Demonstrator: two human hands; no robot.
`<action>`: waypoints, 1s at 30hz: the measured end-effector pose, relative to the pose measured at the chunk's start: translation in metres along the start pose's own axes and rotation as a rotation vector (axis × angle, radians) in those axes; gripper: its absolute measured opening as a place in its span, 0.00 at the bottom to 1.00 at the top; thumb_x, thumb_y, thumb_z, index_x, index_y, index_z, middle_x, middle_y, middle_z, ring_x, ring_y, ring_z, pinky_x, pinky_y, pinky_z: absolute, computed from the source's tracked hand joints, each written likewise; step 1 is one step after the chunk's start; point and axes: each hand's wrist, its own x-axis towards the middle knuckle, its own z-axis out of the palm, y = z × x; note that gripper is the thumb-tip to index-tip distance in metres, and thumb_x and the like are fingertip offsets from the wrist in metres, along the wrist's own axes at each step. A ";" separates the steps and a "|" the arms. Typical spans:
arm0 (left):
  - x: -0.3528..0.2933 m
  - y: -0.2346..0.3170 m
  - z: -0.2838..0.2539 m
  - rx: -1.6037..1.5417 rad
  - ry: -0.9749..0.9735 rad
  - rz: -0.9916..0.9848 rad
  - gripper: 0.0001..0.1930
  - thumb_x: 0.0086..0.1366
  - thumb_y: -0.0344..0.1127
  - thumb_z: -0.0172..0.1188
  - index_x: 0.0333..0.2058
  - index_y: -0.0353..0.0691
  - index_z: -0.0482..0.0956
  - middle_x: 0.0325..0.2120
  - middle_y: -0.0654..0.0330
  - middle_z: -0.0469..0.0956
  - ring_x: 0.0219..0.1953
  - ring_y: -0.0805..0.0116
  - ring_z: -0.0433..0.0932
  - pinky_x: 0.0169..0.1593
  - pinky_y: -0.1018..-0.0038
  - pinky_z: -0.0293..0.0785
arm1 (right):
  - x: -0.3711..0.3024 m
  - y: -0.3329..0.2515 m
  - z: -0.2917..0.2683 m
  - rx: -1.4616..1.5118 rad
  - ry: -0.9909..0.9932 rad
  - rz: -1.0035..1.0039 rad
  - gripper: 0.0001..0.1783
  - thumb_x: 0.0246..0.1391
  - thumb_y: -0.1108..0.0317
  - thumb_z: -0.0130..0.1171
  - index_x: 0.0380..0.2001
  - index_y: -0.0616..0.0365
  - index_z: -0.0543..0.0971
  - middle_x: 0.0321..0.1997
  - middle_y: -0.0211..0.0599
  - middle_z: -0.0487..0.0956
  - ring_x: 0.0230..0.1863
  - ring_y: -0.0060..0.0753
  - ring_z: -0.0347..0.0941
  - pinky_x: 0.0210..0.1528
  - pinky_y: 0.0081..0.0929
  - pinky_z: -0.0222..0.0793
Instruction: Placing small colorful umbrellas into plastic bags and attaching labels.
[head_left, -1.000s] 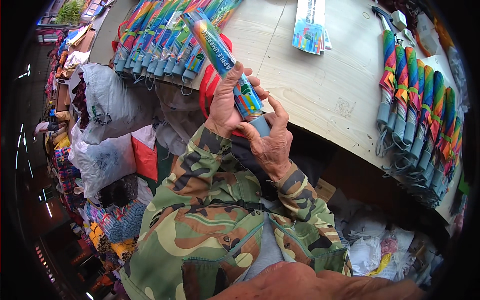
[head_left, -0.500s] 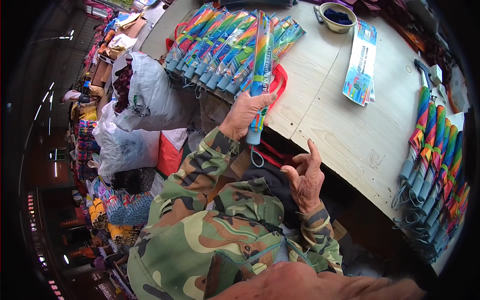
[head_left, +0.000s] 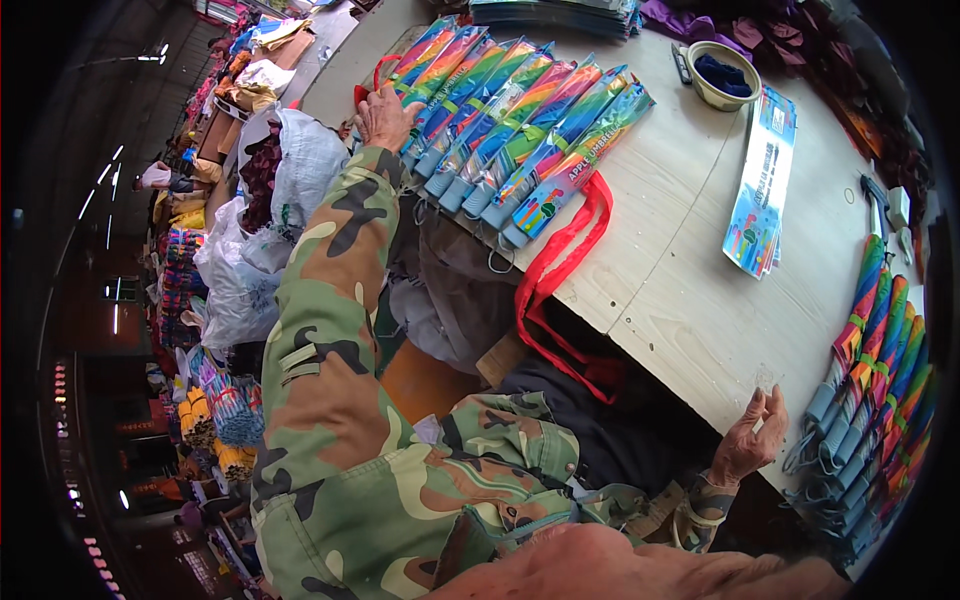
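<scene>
A row of rainbow umbrellas in clear printed sleeves (head_left: 505,115) lies on the table, grey handles toward me. My left hand (head_left: 385,122) reaches to the row's left end, thumb and fingers apart against the end umbrella, beside a bit of red strap. The red strap (head_left: 545,290) comes out at the row's right end and hangs over the table edge in a loop. Above the table's front edge is my right hand (head_left: 752,437), loosely curled with fingers apart and nothing in it. Nearest to it are several unsleeved rainbow umbrellas (head_left: 868,385) with grey handles.
A bowl with dark cloth (head_left: 722,78) and a stack of printed sleeves (head_left: 762,190) lie on the table (head_left: 660,310). More flat sleeves (head_left: 555,14) are piled at the far edge. White sacks (head_left: 240,265) stand left of the table, and purple cloth (head_left: 690,25) lies behind.
The sleeved umbrella in my left hand now lies at the row's right end, released. My left hand has moved to the row's left end. My right hand has moved right.
</scene>
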 end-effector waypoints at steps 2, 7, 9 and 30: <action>-0.005 0.021 0.014 -0.003 -0.039 -0.077 0.47 0.66 0.72 0.66 0.66 0.34 0.71 0.63 0.35 0.73 0.68 0.32 0.69 0.67 0.42 0.66 | 0.004 0.018 -0.014 -0.223 0.064 -0.084 0.15 0.68 0.67 0.71 0.52 0.65 0.85 0.48 0.46 0.87 0.49 0.51 0.83 0.52 0.45 0.79; 0.022 -0.070 0.046 -0.278 -0.015 -0.493 0.61 0.62 0.81 0.61 0.72 0.27 0.63 0.71 0.27 0.62 0.72 0.27 0.63 0.70 0.40 0.63 | 0.024 0.044 -0.018 -0.433 0.177 -0.192 0.15 0.68 0.63 0.72 0.50 0.62 0.87 0.50 0.42 0.88 0.52 0.46 0.84 0.56 0.42 0.80; 0.025 -0.067 0.068 -0.543 -0.024 -0.758 0.68 0.58 0.85 0.59 0.74 0.23 0.57 0.73 0.24 0.57 0.75 0.28 0.60 0.71 0.40 0.65 | 0.029 0.057 -0.027 -0.633 0.199 -0.165 0.17 0.68 0.60 0.72 0.51 0.61 0.87 0.51 0.43 0.87 0.54 0.46 0.84 0.56 0.41 0.79; -0.011 -0.099 0.087 -1.118 0.029 -0.898 0.28 0.72 0.44 0.63 0.58 0.23 0.70 0.47 0.35 0.80 0.44 0.35 0.85 0.49 0.35 0.82 | 0.053 0.114 -0.013 -0.184 -0.131 0.349 0.26 0.75 0.53 0.56 0.63 0.62 0.80 0.55 0.50 0.83 0.51 0.37 0.81 0.55 0.33 0.77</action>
